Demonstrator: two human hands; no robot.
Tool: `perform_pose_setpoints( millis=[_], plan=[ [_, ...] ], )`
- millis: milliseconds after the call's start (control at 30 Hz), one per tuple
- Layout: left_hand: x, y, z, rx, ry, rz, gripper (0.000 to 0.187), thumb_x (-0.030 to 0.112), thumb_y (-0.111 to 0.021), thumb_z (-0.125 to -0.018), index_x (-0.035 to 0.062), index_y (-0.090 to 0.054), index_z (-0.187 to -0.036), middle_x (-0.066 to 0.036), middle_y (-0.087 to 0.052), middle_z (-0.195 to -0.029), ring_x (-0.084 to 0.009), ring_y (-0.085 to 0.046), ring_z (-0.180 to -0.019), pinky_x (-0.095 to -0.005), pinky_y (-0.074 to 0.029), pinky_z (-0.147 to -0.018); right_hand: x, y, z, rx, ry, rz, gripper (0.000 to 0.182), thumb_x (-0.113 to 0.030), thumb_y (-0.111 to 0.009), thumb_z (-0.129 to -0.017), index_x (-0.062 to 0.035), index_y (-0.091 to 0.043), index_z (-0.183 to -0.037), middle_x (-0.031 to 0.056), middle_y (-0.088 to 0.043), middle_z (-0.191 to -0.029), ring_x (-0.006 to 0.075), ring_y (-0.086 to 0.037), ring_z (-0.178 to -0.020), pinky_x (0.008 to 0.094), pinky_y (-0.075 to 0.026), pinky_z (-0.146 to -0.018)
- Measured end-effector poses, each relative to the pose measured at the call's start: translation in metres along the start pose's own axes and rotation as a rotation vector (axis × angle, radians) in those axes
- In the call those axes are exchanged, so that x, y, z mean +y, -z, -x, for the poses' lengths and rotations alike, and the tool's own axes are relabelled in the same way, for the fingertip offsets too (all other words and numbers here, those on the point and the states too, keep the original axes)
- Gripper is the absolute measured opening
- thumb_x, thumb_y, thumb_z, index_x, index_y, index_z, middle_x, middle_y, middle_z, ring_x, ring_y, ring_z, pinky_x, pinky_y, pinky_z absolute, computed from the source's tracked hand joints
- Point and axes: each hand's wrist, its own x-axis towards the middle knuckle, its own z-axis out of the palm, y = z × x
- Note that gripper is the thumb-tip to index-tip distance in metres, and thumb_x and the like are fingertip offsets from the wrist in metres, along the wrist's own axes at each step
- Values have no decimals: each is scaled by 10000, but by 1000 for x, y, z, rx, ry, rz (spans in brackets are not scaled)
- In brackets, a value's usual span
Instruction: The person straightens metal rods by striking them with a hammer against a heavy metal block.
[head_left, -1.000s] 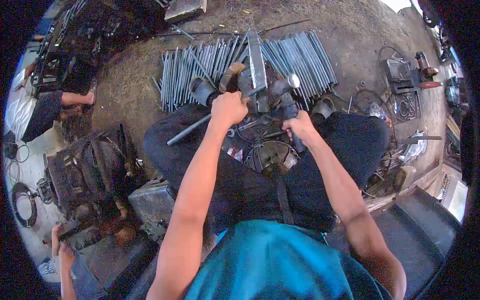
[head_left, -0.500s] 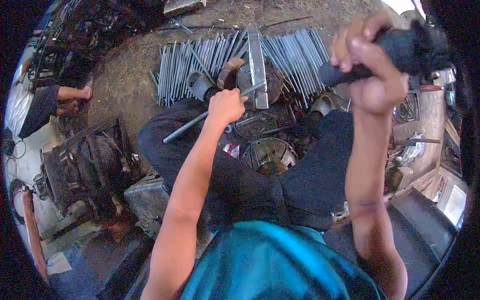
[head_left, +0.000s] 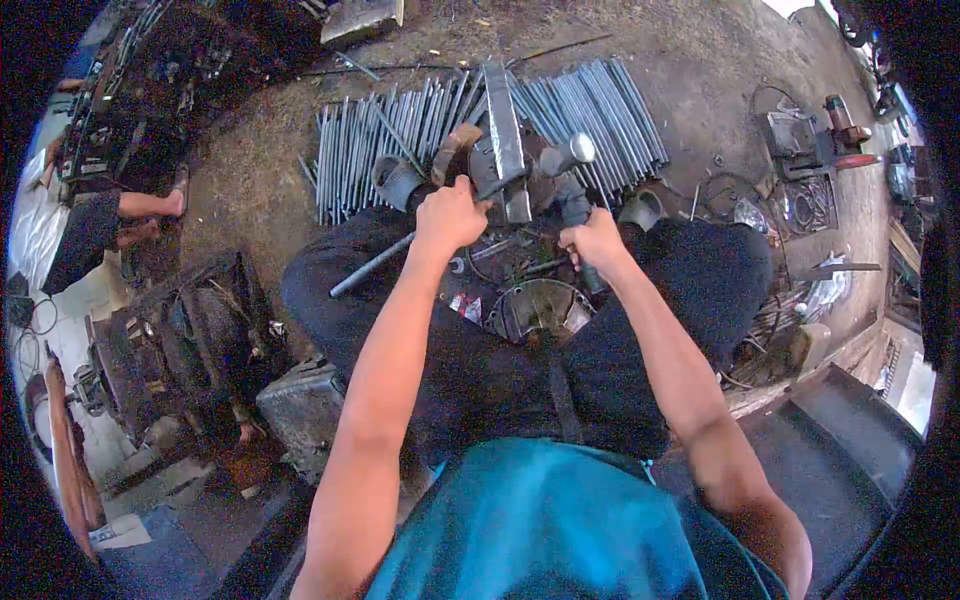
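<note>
All positions below refer to the flat bar (head_left: 510, 155), which is pale along its edge, stands among darker metal parts in front of the wearer and runs lengthwise away from them.

Left hand (head_left: 449, 216): clenched around 1 grey rod (head_left: 372, 265), just left of the flat bar. The grey rod lies at a slant; its upper end crosses the flat bar toward that bar's near end, and its lower end extends leftward and back, over the wearer's left leg.

Right hand (head_left: 597, 243): fingers wrapped round the dark handle of 1 hammer (head_left: 575, 207), to the right of the flat bar and nearer the wearer. The hammer's bright face (head_left: 582, 148) is just right of the flat bar. Contact between hammer and grey rod cannot be determined from this angle.

Surroundings: 2 groups of similar rods lie on the ground, a left group (head_left: 345, 165) and a right group (head_left: 612, 125), with the flat bar between them. A brown curved piece (head_left: 455, 150) sits just left of the flat bar. Nearer the wearer than the flat bar are 1 round metal part (head_left: 520, 302) and 1 red-and-white packet (head_left: 466, 307). Well to its right is a red disc (head_left: 856, 161) on a machine; well to its left, another person's leg (head_left: 150, 205).
</note>
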Motion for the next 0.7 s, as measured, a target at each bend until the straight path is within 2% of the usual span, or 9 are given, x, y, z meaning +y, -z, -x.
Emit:
perform_pose_setpoints(
  millis=[167, 267, 400, 433, 467, 533, 567, 633, 700],
  plan=[
    [-5, 3, -1, -89, -9, -30, 468, 470, -518, -932, 25, -645, -997, -248, -680, -946, -431, -647, -940, -533, -498, -842, -127, 23, 32, 26, 340, 226, 205, -22, -692, -681, 64, -591, -837, 48, -570, -570, 147, -527, -427, 293, -419, -432],
    [-2, 3, 2, -59, -30, -18, 448, 455, -526, -933, 28, -647, -990, -243, -681, -937, -423, -652, -927, -535, -503, -828, -193, 43, 53, -29, 916, 247, 155, -24, -680, -736, 35, -581, -840, 75, -589, -623, 137, -532, -485, 283, -418, -482],
    [2, 7, 8, -25, -20, -36, 396, 412, -548, -930, 29, -644, -965, -229, -685, -896, -413, -668, -873, -532, -523, -780, -258, 16, 98, -117, 1067, -310, 194, 21, -650, -762, -19, -525, -905, 47, -558, -664, 140, -552, -541, 286, -462, -527],
    [2, 7, 9, -23, -23, -43, 391, 411, -550, -928, 33, -643, -961, -227, -685, -886, -411, -672, -858, -529, -528, -770, -251, 8, 95, 8, 1035, -342, 221, 13, -629, -738, -22, -491, -907, 60, -527, -656, 146, -521, -501, 299, -460, -504],
    [2, 6, 9, -23, -25, -49, 385, 411, -552, -926, 37, -641, -958, -226, -685, -876, -409, -675, -844, -525, -532, -760, -233, 26, 69, -16, 1207, 17, 166, -88, -625, -810, -17, -584, -665, 38, -574, -632, 133, -567, -560, 266, -448, -559],
    [2, 2, 9, 5, -26, -51, 379, 408, -556, -923, 39, -639, -952, -226, -685, -864, -407, -677, -831, -522, -535, -751, -178, -1, 61, -4, 866, -367, 111, -14, -674, -800, -29, -576, -751, 38, -594, -663, 142, -567, -549, 277, -455, -553],
    [0, 0, 9, 32, -29, -55, 373, 405, -560, -919, 41, -637, -946, -226, -684, -851, -405, -679, -818, -519, -538, -743, -130, -1, 36, -47, 779, -280, 76, 11, -660, -808, -38, -602, -807, 41, -612, -683, 128, -575, -562, 286, -462, -556],
    [-3, -5, 9, 43, -33, -78, 370, 403, -561, -918, 40, -635, -940, -225, -684, -842, -405, -680, -815, -520, -537, -743, -27, -13, 11, 252, 393, 106, 194, -46, -687, -713, 27, -651, -890, 86, -675, -734, 248, -642, -624, 390, -522, -660],
    [-6, 0, 9, 47, -19, -76, 354, 389, -564, -918, 41, -625, -940, -220, -683, -815, -411, -679, -803, -526, -535, -735, 20, 0, -3, 190, 163, 521, 165, -60, -670, -666, 52, -647, -785, 121, -673, -708, 301, -660, -644, 413, -533, -661]
  ],
)
